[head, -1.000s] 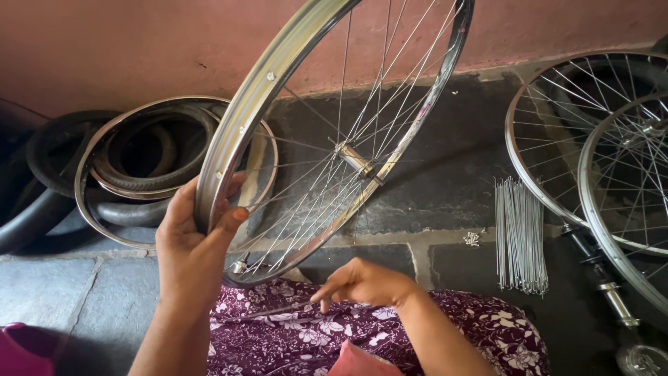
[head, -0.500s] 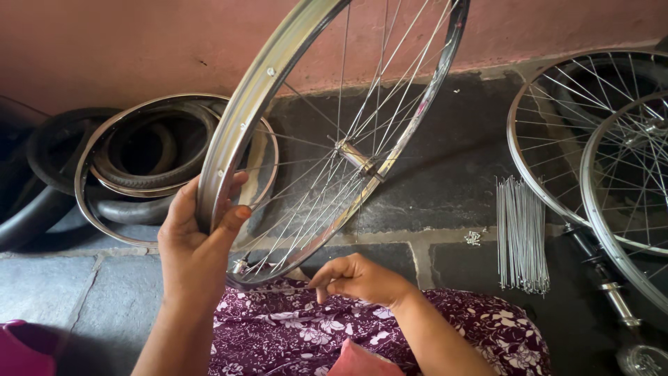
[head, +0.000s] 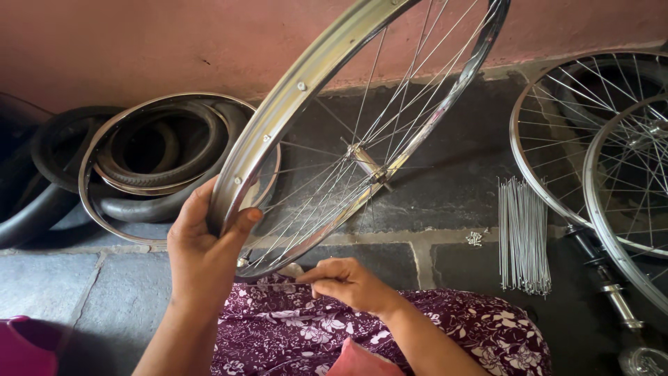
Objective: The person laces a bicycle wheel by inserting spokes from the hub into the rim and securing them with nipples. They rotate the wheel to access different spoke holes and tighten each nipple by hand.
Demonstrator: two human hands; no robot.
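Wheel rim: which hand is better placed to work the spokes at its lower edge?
Probably right: the right hand is pinched beside the wheel rim bottom, while the left hand grips and steadies it.

Pink plastered wall (head: pixel 139 42), scuffed; grey stone-slab floor (head: pixel 83 292) with dark joints; soft daylight, no furniture visible.

Loose spokes (head: pixel 522 237), stacked tyres (head: pixel 149 163), spare wheels (head: pixel 591 139) alongside.
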